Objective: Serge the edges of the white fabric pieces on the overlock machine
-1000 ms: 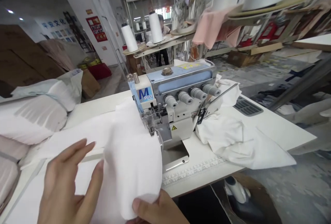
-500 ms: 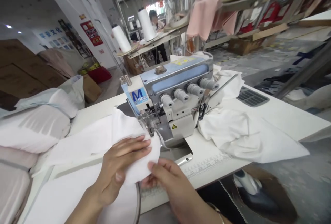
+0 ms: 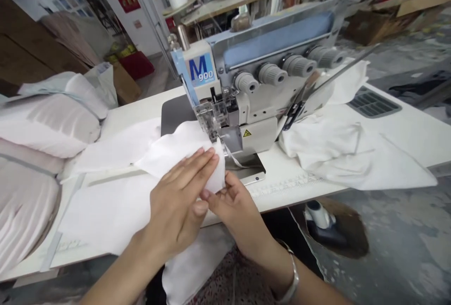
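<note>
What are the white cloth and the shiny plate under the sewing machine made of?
The white cloth looks like a soft fabric, maybe cotton or a blend: it bends into soft folds and has a matte surface. The plate under the sewing machine looks like smooth metal, perhaps steel, because it has a light sheen, but I can't tell exactly which metal.

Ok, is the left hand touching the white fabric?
Touching. The head view shows the left hand lying flat on the white fabric, its fingertips close to the presser foot.
</note>
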